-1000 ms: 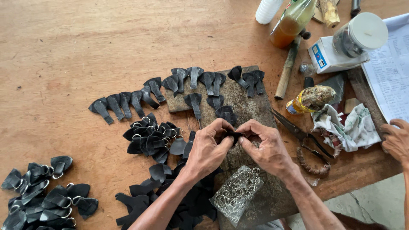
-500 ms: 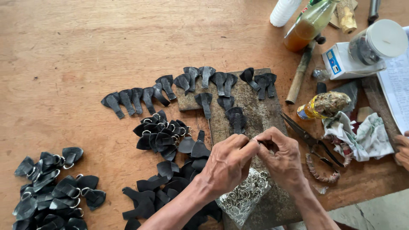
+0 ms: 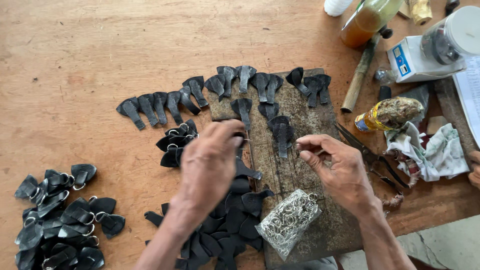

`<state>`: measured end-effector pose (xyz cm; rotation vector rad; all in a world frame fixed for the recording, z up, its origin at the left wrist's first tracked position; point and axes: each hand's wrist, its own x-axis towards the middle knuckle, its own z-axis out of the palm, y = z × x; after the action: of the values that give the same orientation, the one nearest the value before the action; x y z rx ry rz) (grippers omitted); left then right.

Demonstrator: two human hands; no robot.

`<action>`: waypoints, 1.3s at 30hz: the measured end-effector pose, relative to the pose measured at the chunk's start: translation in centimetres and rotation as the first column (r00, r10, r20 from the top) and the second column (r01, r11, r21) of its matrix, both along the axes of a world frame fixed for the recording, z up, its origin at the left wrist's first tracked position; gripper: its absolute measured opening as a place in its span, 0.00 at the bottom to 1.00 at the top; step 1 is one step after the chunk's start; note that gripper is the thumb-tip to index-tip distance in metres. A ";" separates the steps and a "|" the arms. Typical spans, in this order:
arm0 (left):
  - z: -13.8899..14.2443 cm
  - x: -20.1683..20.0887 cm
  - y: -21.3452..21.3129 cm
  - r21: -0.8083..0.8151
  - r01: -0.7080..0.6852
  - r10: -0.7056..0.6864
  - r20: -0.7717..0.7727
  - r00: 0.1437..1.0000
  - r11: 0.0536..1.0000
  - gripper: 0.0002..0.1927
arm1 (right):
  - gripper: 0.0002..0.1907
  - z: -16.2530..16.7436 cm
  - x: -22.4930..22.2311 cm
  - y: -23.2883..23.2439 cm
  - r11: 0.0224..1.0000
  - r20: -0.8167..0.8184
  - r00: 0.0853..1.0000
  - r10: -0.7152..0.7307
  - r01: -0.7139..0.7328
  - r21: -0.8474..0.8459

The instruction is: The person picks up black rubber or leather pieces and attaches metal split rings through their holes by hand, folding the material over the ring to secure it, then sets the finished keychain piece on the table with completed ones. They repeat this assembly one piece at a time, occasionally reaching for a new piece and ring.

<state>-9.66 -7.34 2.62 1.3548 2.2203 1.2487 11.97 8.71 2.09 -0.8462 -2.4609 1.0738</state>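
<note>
Scissors (image 3: pixel 372 157) with dark handles lie right of my right hand (image 3: pixel 340 172), beside a crumpled rag (image 3: pixel 435 152) and a yellow glue tin (image 3: pixel 387 114) crusted on top. At centre frame a worn dark board (image 3: pixel 305 175) carries a clear bag of small metal rings (image 3: pixel 289 220). My right hand's thumb and forefinger are pinched together, on what I cannot tell. My left hand (image 3: pixel 210 162) closes on a black leather tab (image 3: pixel 245 145) at the board's left edge. More flat, fan-shaped tabs arc across the upper middle (image 3: pixel 225 87); ringed ones are heaped at lower left (image 3: pixel 60 215) on the scuffed wooden table (image 3: pixel 100 50).
</note>
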 end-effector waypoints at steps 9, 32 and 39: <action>-0.9 -3.9 -3.6 -0.163 -0.274 0.205 -0.347 0.915 0.948 0.12 | 0.11 -1.3 1.1 1.2 0.990 0.102 0.994 -0.028 0.013 0.144; -2.6 5.2 6.6 0.048 0.217 -0.209 -0.140 0.968 0.975 0.13 | 0.09 0.4 5.1 0.4 0.996 0.321 0.944 0.082 -0.091 0.012; -3.4 6.6 9.3 0.007 0.222 -0.210 -0.295 0.932 0.975 0.18 | 0.07 -0.9 7.0 2.0 0.999 0.092 0.995 -0.031 0.031 0.009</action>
<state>-3.01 1.95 -0.76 1.8490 2.1589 1.0786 18.96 10.68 1.20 -0.9482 -2.5161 1.0359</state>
